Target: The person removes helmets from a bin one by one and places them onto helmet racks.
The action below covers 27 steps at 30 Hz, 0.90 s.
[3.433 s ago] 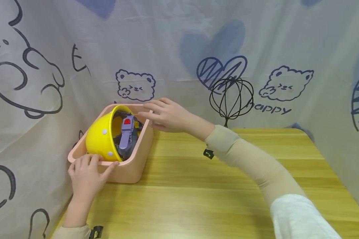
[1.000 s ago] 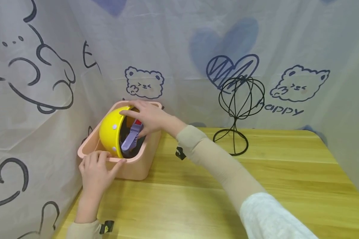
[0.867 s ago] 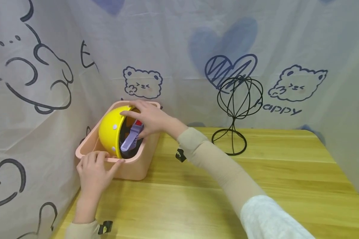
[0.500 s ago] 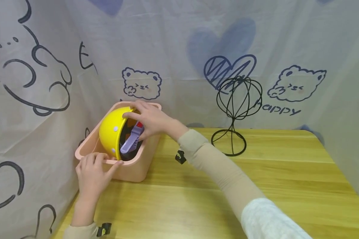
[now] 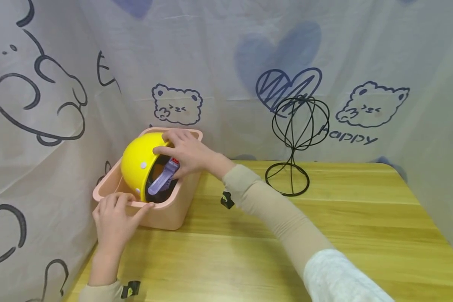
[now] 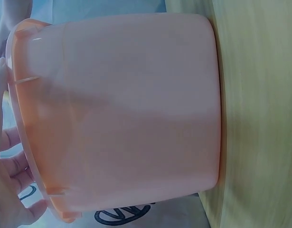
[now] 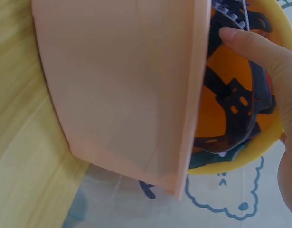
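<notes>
A yellow safety helmet with white studs lies tilted on its side in a pink plastic bin, its hollow turned to the right. Inside it show a dark harness and a lavender toothed strip with a red patch. My right hand grips the helmet's upper edge, thumb inside the hollow, fingers over the far side and partly hidden. With my left hand I hold the bin's near rim; in the left wrist view its fingers hook over that rim.
A black wire stand with a globe-shaped top and ring base stands at the back of the wooden table. A printed white curtain closes off the back and sides, close behind the bin.
My right hand went from the bin's right rim to the helmet's edge and took hold. Since half a second ago the helmet has tipped and risen slightly. My left hand stays on the rim.
</notes>
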Each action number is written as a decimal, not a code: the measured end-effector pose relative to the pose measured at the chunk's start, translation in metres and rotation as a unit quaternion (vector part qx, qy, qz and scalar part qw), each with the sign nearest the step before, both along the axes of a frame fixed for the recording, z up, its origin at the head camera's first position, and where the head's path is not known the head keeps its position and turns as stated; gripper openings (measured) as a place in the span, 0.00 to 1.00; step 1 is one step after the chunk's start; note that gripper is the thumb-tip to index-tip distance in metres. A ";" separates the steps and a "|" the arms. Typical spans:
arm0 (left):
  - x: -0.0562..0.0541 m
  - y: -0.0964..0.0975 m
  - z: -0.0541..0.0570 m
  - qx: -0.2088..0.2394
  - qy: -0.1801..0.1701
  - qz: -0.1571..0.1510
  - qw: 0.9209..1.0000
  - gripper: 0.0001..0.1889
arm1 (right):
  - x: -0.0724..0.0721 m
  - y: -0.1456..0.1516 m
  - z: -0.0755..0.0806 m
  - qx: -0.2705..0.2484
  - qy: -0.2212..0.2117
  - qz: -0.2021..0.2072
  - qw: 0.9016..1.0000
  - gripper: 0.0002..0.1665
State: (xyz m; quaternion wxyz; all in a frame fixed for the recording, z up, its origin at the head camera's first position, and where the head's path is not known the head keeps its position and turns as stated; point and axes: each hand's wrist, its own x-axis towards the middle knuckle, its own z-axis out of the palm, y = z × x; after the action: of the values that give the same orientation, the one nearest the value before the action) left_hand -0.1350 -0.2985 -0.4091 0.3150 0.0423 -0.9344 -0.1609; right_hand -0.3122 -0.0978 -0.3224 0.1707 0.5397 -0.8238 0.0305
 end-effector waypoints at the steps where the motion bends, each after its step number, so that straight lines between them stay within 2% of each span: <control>1: 0.000 0.000 0.001 0.002 0.000 0.001 1.000 0.27 | 0.000 0.000 -0.002 -0.002 0.012 0.003 1.000 0.43; 5: 0.001 0.002 0.003 0.010 -0.003 0.005 1.000 0.27 | -0.001 0.000 -0.008 -0.012 0.045 0.012 0.999 0.42; 10: 0.000 0.004 0.002 0.014 -0.011 0.003 1.000 0.27 | -0.001 0.005 -0.015 -0.019 0.057 0.016 0.998 0.39; 16: 0.000 0.006 0.001 0.021 -0.020 0.010 1.000 0.28 | -0.004 0.009 -0.021 -0.026 0.095 0.049 0.994 0.36; 23: -0.001 0.009 0.000 0.026 -0.008 0.012 1.000 0.28 | -0.010 0.011 -0.019 -0.104 0.166 0.089 0.977 0.33; 27: -0.002 0.012 0.001 0.031 -0.010 0.015 0.999 0.29 | -0.012 0.014 -0.012 -0.125 0.191 0.104 0.968 0.35</control>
State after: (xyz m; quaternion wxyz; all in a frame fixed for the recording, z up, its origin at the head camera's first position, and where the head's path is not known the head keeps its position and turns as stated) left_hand -0.1370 -0.2868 -0.4079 0.3065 0.0678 -0.9314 -0.1845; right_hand -0.3241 -0.0841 -0.3342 0.3868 0.5929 -0.7047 0.0475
